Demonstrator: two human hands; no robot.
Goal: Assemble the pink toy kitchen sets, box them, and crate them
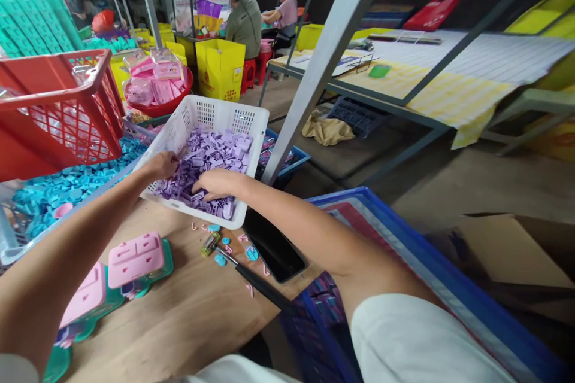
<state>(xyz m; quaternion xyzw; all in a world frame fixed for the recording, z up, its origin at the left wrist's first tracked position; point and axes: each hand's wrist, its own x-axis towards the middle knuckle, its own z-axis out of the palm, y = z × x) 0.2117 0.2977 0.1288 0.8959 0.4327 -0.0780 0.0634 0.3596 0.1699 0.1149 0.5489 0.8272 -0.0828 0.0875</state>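
Note:
A white perforated basket (pixel 215 115) rests tilted on the wooden table, filled with several small purple plastic parts (pixel 211 155). Both my hands are inside it. My left hand (pixel 162 164) is curled near the basket's left wall, its fingers closed among the purple parts. My right hand (pixel 218 184) lies palm down on the pile near the front wall, with fingers bent into the parts. What each hand grips is hidden. Pink toy pieces on teal bases (pixel 135 260) lie on the table in front of me.
A black phone (pixel 274 246), a black tool (pixel 260 283) and small loose bits lie by the basket. A red crate (pixel 58 108) and a tray of teal parts (pixel 67 185) stand left. A blue crate (pixel 404 263) sits right. Two people work at a far table.

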